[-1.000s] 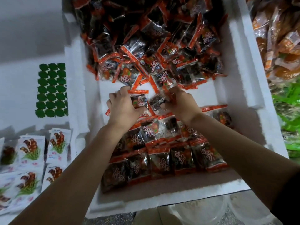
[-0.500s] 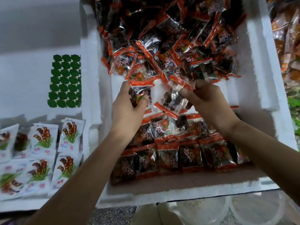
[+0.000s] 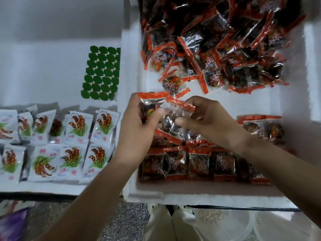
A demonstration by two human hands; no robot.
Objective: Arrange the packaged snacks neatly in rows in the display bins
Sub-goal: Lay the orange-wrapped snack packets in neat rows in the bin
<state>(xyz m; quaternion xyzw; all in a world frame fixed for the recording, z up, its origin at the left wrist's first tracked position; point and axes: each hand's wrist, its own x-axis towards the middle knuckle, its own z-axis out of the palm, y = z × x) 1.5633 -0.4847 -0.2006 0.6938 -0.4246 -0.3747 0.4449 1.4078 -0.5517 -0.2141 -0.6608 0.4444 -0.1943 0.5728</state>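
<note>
Our hands: our left hand [image 3: 137, 133] grips one clear snack packet with orange-red ends [image 3: 151, 105]. Our right hand [image 3: 213, 122] pinches a second packet like it [image 3: 175, 117]. Both are held up over the middle of the big white foam bin [image 3: 191, 197].
Snacks: a loose heap of the same packets [image 3: 217, 49] fills the far end of the bin. A neat row [image 3: 191, 164] lies flat at its near end.
Doing it well: we think each packet should go down flat, letters up, right against the last one in its row. The shiny wrap looks slippery, so we should press softly.
Surface: left of the bin, white packets with brown and green pictures [image 3: 76, 126] lie in rows. A green bumpy sheet [image 3: 102, 73] lies left of the bin's far half.
Room: a grey speckled floor [image 3: 125, 223] shows below the bin's near edge.
</note>
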